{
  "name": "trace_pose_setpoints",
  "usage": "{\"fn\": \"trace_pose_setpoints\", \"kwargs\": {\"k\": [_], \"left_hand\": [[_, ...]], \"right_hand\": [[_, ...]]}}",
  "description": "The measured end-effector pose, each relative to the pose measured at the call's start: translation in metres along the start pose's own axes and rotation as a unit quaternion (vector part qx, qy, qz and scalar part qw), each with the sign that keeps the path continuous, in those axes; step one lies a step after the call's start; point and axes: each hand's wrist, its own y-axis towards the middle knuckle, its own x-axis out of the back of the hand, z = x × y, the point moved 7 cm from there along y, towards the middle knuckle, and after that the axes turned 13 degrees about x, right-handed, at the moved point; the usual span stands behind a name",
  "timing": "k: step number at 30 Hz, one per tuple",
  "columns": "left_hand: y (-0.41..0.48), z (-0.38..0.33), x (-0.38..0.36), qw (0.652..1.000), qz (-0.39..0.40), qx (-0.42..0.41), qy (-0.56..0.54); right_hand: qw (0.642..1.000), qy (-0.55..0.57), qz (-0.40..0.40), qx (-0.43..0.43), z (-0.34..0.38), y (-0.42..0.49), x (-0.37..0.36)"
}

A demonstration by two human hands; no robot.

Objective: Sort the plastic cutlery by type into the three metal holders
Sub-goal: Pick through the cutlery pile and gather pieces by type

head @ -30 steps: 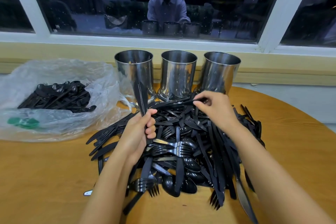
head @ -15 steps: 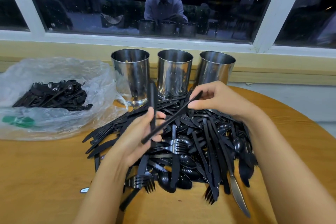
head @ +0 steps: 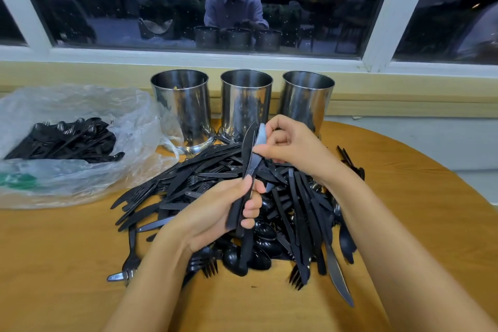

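A small bunch of black plastic knives stood nearly upright above the heap, blades up. The left hand gripped the handles with its fingers curled round them and the thumb pressed along the front. The right hand pinched one blade near its tip between thumb and forefinger, its other fingers curled in toward the palm. How many knives were in the bunch could not be told exactly; at least two blades showed.

Beneath both hands lay the pile of cutlery – black knives, forks and spoons tangled together on the wooden table, with a few forks and a knife lying loose at its near edge.

Behind the pile, at the far edge of the table, three metal holders stood upright in a row close together: the left holder, the middle holder and the right holder. Their insides were dark, so what they held could not be made out.

To the left sat a crumpled clear plastic bag with more black cutlery inside it. Beyond the holders ran a window – dark glass reflecting a seated person and the three holders.
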Motion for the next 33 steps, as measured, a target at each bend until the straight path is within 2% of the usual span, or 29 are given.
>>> {"fn": "trace_pose_setpoints", "kwargs": {"k": [4,8,13,19,21,25,31,33], "left_hand": [[0.002,0.004,-0.009,1.0,0.009,0.002,0.028],[0.005,0.002,-0.001,0.996,-0.072,-0.022,-0.045],[-0.003,0.009,0.011,0.983,-0.142,-0.045,-0.108],[-0.013,0.018,0.007,0.975,-0.161,-0.052,-0.145],[-0.017,0.02,0.006,0.973,-0.163,-0.053,-0.152],[-0.022,0.022,0.004,0.973,-0.166,-0.048,-0.154],[-0.02,0.024,0.002,0.971,-0.173,-0.049,-0.158],[-0.02,0.024,0.0,0.97,-0.181,-0.055,-0.154]], "right_hand": [[1.0,-0.02,-0.009,0.007,0.002,-0.009,0.002],[0.994,-0.086,-0.065,-0.025,-0.013,-0.031,0.022],[0.964,-0.223,-0.055,-0.136,-0.051,-0.066,0.032],[0.925,-0.341,-0.026,-0.165,-0.063,-0.075,0.007],[0.925,-0.331,-0.043,-0.181,-0.066,-0.073,0.005],[0.944,-0.229,-0.1,-0.217,-0.066,-0.065,0.015],[0.956,-0.161,-0.151,-0.192,-0.04,-0.055,0.05],[0.963,-0.091,-0.184,-0.174,-0.024,-0.057,0.059]]}}
